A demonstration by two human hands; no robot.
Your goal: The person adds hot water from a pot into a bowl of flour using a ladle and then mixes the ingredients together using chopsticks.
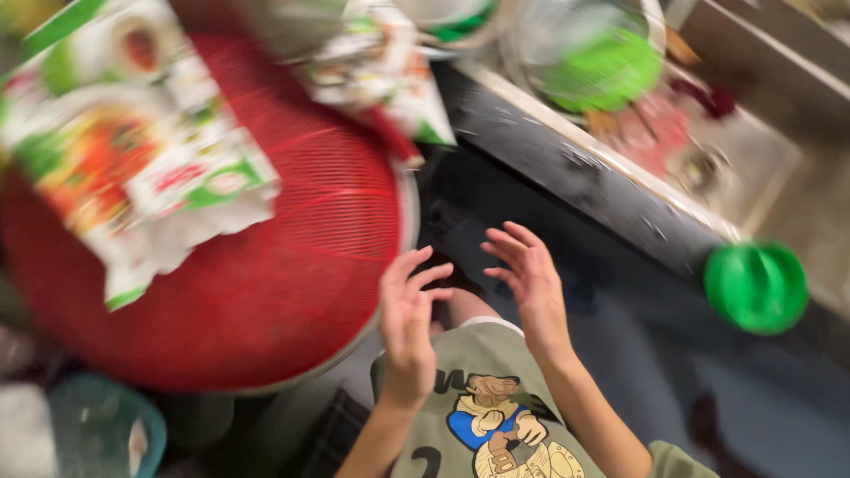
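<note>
The whole view is smeared by motion blur. Low in the middle of the frame, the left hand (409,323) and right hand (529,283) are raised side by side, fingers spread loosely, both empty. Just left of them lies a big red mesh cover (266,274), its upper and left parts hidden under torn printed packets (142,168). A dark worktop (567,168) edge runs diagonally at upper right, with a green strainer (602,66) cut off by the top edge. A green bowl (755,287) sits at right.
</note>
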